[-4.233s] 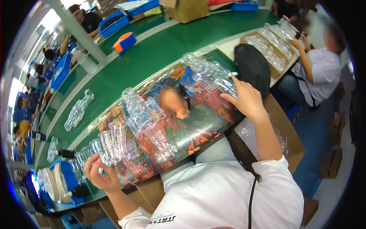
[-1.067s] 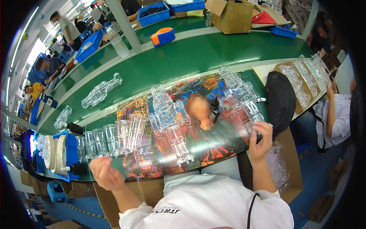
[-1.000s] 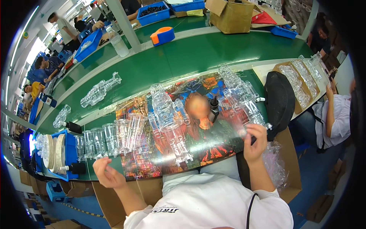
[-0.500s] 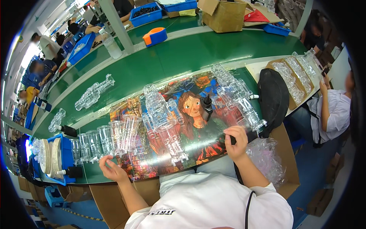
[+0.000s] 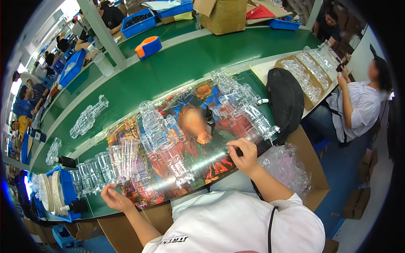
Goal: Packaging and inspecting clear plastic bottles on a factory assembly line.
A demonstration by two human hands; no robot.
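My left hand (image 5: 117,199) is at the near left edge of a glossy picture mat (image 5: 211,170), beside a row of clear cup-shaped pieces (image 5: 107,164). Its fingers are loosely bent and apart, with nothing visible in them. Over the mat's near right part is my right hand (image 5: 244,155), fingers curved and thumb apart; a dark patch shows in the gap, and I see no held thing. Between the hands lies a clear, many-tubed assembly (image 5: 162,137). Similar transparent pieces (image 5: 242,101) lie farther right. A small black bottle (image 5: 209,117) stands on the mat.
Blue bin (image 5: 63,189) with spools (image 5: 55,194) at left; loose clear piece (image 5: 89,117) on the green table. Tape dispenser (image 5: 148,47) and carton (image 5: 221,17) farther back. Black bag (image 5: 286,99), plastic-filled carton (image 5: 310,158) and seated co-worker (image 5: 358,101) at right.
The view has turned, so the table and everything on it appear shifted left. Both hands keep about the same pose over the mat. No piece has visibly been picked up or put down.
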